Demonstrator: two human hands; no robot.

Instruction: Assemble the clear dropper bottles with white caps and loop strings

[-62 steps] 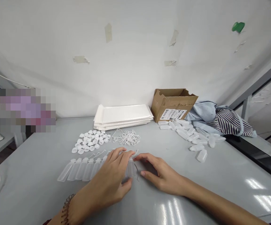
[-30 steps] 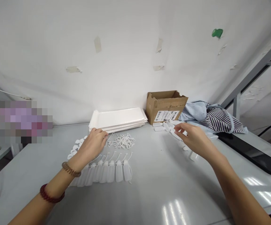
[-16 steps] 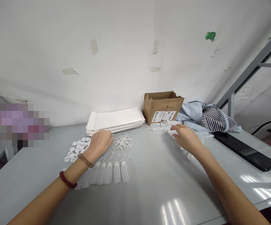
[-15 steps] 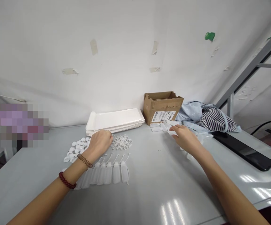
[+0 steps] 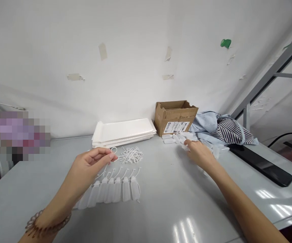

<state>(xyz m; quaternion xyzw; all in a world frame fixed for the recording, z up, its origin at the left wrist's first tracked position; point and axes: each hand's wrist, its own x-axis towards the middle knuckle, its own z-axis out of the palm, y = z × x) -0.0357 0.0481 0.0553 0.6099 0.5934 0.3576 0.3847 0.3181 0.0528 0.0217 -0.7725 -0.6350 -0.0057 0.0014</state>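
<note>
My left hand is closed in a pinch on a thin white cord loop, held just left of a tangled heap of white cords. Below that hand lies a row of translucent plastic sleeves, side by side, with white cords at their upper ends. My right hand reaches into a scattered pile of clear plastic pieces in front of the box. Its fingers are bent downward among them; the fingertips are mostly hidden, so what they grip cannot be made out.
A stack of white padded envelopes rests against the wall. To its right stand an open cardboard box and bundled blue and striped cloth. A long black object lies on the grey table at right.
My left hand has drawn back left and toward me from the cord heap, turned over, with a cord loop in its fingers. My right hand has curled lower into the plastic pieces.
</note>
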